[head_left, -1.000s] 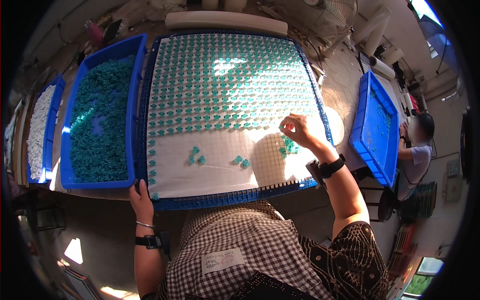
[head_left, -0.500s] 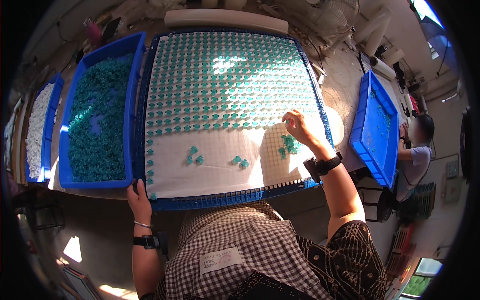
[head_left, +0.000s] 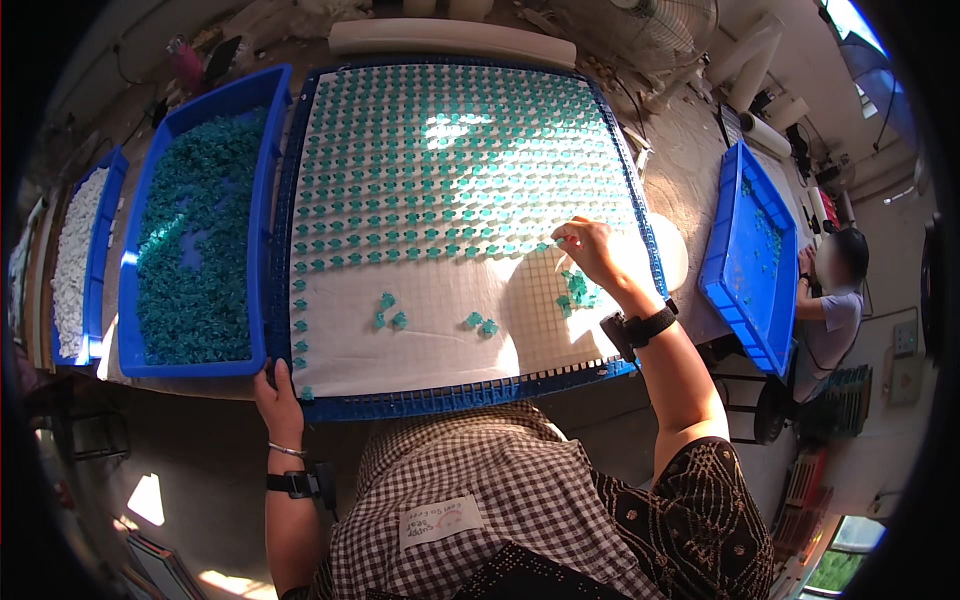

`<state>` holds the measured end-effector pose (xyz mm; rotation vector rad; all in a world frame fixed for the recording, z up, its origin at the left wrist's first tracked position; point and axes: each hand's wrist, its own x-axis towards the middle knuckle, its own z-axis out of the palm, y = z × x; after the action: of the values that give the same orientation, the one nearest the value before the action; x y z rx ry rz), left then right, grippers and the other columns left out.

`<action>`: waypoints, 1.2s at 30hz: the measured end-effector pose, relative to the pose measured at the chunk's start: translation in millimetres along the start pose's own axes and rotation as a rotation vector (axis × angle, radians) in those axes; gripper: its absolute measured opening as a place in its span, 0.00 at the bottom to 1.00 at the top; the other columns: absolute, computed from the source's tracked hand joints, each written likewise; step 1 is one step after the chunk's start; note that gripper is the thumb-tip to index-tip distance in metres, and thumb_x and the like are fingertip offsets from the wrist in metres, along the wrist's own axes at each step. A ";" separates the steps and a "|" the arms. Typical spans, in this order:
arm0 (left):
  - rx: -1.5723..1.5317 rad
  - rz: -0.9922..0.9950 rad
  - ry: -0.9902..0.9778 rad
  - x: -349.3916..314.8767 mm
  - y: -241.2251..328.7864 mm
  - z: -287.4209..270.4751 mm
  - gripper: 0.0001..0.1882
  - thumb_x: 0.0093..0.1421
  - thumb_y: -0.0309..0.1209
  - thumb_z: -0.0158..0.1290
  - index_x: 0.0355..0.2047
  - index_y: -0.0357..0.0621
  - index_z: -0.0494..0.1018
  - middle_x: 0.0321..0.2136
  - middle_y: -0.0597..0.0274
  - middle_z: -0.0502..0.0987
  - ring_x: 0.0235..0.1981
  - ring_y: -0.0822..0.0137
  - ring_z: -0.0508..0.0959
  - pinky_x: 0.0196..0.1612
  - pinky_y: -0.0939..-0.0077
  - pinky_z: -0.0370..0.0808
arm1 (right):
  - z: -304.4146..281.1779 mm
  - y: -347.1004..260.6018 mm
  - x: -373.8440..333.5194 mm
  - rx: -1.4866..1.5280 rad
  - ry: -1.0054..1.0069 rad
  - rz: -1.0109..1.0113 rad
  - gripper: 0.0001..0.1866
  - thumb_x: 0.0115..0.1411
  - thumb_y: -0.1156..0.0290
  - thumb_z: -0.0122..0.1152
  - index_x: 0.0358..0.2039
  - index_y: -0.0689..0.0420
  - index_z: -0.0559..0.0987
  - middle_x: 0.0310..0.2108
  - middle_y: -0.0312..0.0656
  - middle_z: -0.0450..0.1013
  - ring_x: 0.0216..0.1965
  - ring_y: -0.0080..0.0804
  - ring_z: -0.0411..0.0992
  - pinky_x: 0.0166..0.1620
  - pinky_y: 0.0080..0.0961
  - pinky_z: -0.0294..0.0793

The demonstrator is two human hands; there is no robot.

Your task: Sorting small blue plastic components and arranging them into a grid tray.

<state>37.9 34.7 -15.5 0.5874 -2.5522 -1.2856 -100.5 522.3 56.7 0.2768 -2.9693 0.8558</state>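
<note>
On a blue frame (head_left: 470, 394) lies a white gridded sheet (head_left: 400, 358), with small teal flower-like pieces (head_left: 420, 185) set out in rows over its far part. My right hand (head_left: 590, 248) is over the right side, at the nearest row, thumb and forefinger pinched on a small teal piece that is mostly hidden by the fingertips. Just below that hand lies a loose heap of teal pieces (head_left: 577, 291). My left hand (head_left: 279, 400) rests at the frame's near left corner, touching the corner of a blue bin (head_left: 190, 369), its thumb and forefinger apart.
Many teal pieces (head_left: 195, 290) fill the blue bin; a narrower bin (head_left: 92, 330) of white pieces stands farther left. Small clusters (head_left: 388, 312) lie on the sheet. A white roll (head_left: 450, 40) lies behind. At right are a tilted blue bin (head_left: 730, 290) and a seated person (head_left: 832, 320).
My right hand has shifted slightly left along the nearest row, still pinching. The left hand stays at the corner.
</note>
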 end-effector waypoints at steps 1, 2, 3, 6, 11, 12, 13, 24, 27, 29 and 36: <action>-0.006 0.008 0.004 -0.1 0.4 0.6 0.27 0.65 0.44 0.47 0.49 0.27 0.66 0.47 0.43 0.71 0.50 0.54 0.70 0.55 0.66 0.63 | 1.2 1.7 0.2 -0.052 -0.004 -0.019 0.08 0.51 0.79 0.62 0.33 0.57 0.81 0.29 0.43 0.75 0.29 0.33 0.75 0.33 0.27 0.73; -0.012 0.015 0.006 0.0 0.8 1.3 0.27 0.65 0.44 0.47 0.49 0.27 0.66 0.47 0.43 0.71 0.50 0.54 0.71 0.55 0.66 0.63 | 3.7 4.6 0.1 -0.053 -0.003 -0.017 0.08 0.51 0.79 0.62 0.33 0.57 0.81 0.29 0.43 0.75 0.29 0.33 0.75 0.33 0.27 0.73; -0.013 0.016 0.004 -0.2 1.6 1.1 0.27 0.65 0.44 0.47 0.49 0.27 0.66 0.47 0.43 0.71 0.50 0.54 0.71 0.55 0.66 0.63 | 5.9 5.7 -0.6 -0.068 0.003 -0.062 0.09 0.51 0.79 0.62 0.34 0.56 0.81 0.29 0.43 0.75 0.29 0.33 0.75 0.33 0.28 0.73; 0.002 0.010 -0.008 0.5 1.8 1.6 0.27 0.65 0.45 0.47 0.50 0.27 0.66 0.47 0.43 0.71 0.50 0.54 0.71 0.55 0.66 0.63 | -2.6 11.4 -1.8 -0.010 0.006 -0.076 0.11 0.51 0.79 0.62 0.36 0.56 0.81 0.31 0.43 0.74 0.29 0.32 0.74 0.33 0.28 0.74; 0.005 -0.015 0.009 -0.9 -4.6 -1.5 0.28 0.65 0.45 0.46 0.50 0.27 0.66 0.47 0.43 0.72 0.49 0.54 0.71 0.55 0.66 0.64 | -35.8 31.4 -18.1 0.124 -0.295 -0.056 0.16 0.48 0.79 0.57 0.40 0.55 0.78 0.33 0.42 0.72 0.36 0.31 0.72 0.40 0.27 0.74; 0.002 -0.013 0.001 0.0 -3.5 -0.5 0.28 0.65 0.45 0.46 0.50 0.27 0.66 0.47 0.43 0.72 0.49 0.54 0.71 0.55 0.66 0.64 | -37.6 29.9 -24.0 0.083 -0.337 -0.066 0.16 0.48 0.78 0.58 0.39 0.55 0.78 0.33 0.42 0.72 0.36 0.32 0.72 0.40 0.27 0.73; -0.006 -0.003 0.003 0.7 -2.2 0.0 0.28 0.65 0.45 0.47 0.50 0.27 0.66 0.47 0.43 0.72 0.49 0.54 0.71 0.55 0.66 0.64 | -37.2 28.0 -28.7 0.058 -0.348 -0.086 0.15 0.48 0.78 0.58 0.38 0.55 0.79 0.31 0.41 0.74 0.34 0.32 0.73 0.39 0.27 0.73; 0.005 0.050 0.008 1.3 -4.4 1.3 0.27 0.65 0.44 0.47 0.49 0.26 0.66 0.47 0.42 0.71 0.49 0.52 0.71 0.55 0.65 0.63 | -23.4 27.5 -23.6 -0.062 0.034 0.043 0.10 0.50 0.77 0.62 0.35 0.57 0.81 0.27 0.41 0.76 0.29 0.31 0.75 0.34 0.24 0.73; -0.009 0.021 0.003 1.3 -5.2 1.3 0.27 0.65 0.44 0.47 0.49 0.26 0.66 0.46 0.42 0.72 0.49 0.52 0.71 0.55 0.65 0.64 | -17.3 36.2 -24.3 -0.094 0.020 0.078 0.11 0.50 0.76 0.63 0.36 0.57 0.80 0.26 0.41 0.76 0.29 0.31 0.75 0.34 0.25 0.74; 0.024 0.020 0.012 1.1 -3.4 0.4 0.28 0.65 0.45 0.47 0.49 0.26 0.66 0.45 0.42 0.72 0.48 0.52 0.71 0.54 0.65 0.64 | -14.2 39.6 -24.0 -0.088 0.065 0.043 0.11 0.50 0.75 0.63 0.36 0.56 0.80 0.26 0.41 0.76 0.29 0.32 0.75 0.33 0.26 0.74; 0.017 0.009 -0.011 1.3 -2.1 -1.3 0.31 0.65 0.48 0.46 0.51 0.25 0.65 0.48 0.42 0.71 0.50 0.56 0.70 0.55 0.68 0.64 | -15.7 20.9 -21.1 -0.131 0.085 -0.029 0.10 0.51 0.78 0.59 0.35 0.54 0.81 0.29 0.41 0.75 0.31 0.36 0.75 0.35 0.27 0.73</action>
<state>37.8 32.0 -16.5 0.5732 -2.5749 -1.2687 -83.7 551.4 57.2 0.2698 -2.9185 0.6490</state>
